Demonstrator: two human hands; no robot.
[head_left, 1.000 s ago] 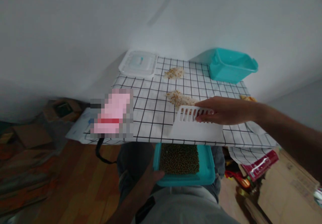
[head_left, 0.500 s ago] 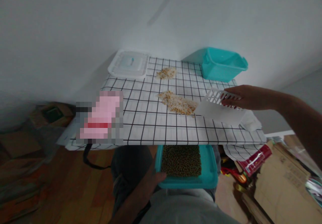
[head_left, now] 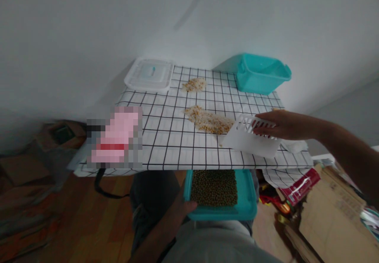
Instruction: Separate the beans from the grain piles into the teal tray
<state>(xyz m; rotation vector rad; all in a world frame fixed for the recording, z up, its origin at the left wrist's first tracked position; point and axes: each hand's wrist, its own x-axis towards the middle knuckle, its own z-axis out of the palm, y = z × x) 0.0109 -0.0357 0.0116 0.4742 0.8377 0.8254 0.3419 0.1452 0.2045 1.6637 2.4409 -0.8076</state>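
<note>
My right hand (head_left: 274,123) is closed over the slotted upper part of a white plastic piece (head_left: 251,144), which stands tilted on the checked cloth. Its left end is beside a spread pile of pale and yellow grains (head_left: 209,121). Farther back lies a smaller grain pile (head_left: 194,84). Below the table's front edge, my left hand (head_left: 181,209) grips the near left corner of a teal tray (head_left: 247,198) at my lap, thumb over the rim. Small round greenish-brown beans (head_left: 213,188) fill most of that tray.
A teal bin (head_left: 257,79) stands at the back right of the table, and a clear lid (head_left: 149,73) lies at the back left. A blurred-out pink object (head_left: 118,133) is at the left edge. Crumpled white material (head_left: 294,146) lies right. Cardboard (head_left: 330,215) is on the floor.
My right hand has drawn the white plastic piece a little toward me and to the left. My left hand keeps its hold on the tray.
</note>
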